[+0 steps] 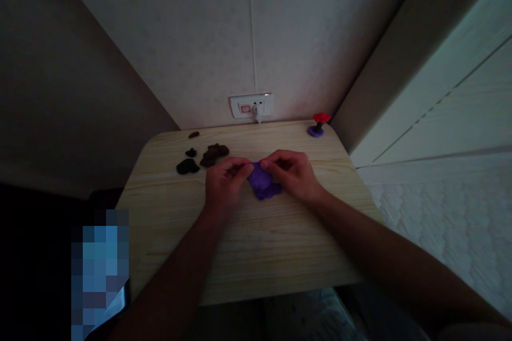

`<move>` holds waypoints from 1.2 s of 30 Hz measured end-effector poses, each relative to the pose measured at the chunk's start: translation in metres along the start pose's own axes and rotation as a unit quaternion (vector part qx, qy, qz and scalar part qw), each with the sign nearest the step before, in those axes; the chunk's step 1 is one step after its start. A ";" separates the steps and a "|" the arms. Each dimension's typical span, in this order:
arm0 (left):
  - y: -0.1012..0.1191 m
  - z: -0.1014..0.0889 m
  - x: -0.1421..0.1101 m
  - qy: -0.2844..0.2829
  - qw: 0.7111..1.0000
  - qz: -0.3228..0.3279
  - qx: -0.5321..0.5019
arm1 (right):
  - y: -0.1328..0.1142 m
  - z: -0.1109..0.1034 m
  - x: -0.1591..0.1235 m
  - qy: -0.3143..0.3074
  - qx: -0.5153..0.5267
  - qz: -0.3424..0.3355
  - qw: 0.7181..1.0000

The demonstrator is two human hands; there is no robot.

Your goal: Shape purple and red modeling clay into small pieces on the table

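A flat lump of purple clay (263, 183) lies on a small light wooden table (248, 245). My left hand (223, 184) pinches the lump's left edge with curled fingers. From the other side, my right hand (291, 173) grips its right and top edge, fingers bent over it. Both hands rest low on the tabletop, close together around the clay.
Several dark brown clay pieces (208, 157) lie at the table's back left. A small red and purple clay figure (319, 124) stands at the back right corner. A wall socket with a plug (252, 106) sits behind the table. A white panel (440, 117) runs along the right.
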State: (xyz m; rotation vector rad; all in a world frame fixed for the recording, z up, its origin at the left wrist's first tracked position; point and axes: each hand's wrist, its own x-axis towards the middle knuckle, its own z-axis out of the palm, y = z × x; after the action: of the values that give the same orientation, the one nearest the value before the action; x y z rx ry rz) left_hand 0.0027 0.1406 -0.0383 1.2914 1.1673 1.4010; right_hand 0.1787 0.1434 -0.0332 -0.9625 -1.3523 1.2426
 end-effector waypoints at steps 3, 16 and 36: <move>-0.002 0.001 0.000 -0.020 0.999 -0.016 -0.026 | 0.000 -0.001 0.001 0.018 0.024 0.013 0.999; 0.005 0.003 0.000 -0.022 1.000 -0.010 0.014 | -0.002 0.002 -0.001 -0.015 0.047 0.077 0.996; 0.001 0.005 -0.001 -0.062 0.997 -0.053 0.001 | 0.003 -0.002 0.001 -0.028 0.009 0.026 0.999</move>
State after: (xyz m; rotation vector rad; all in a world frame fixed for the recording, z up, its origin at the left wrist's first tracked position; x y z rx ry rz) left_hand 0.0073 0.1398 -0.0378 1.2804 1.1364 1.2255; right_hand 0.1799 0.1447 -0.0366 -0.9621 -1.3653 1.3283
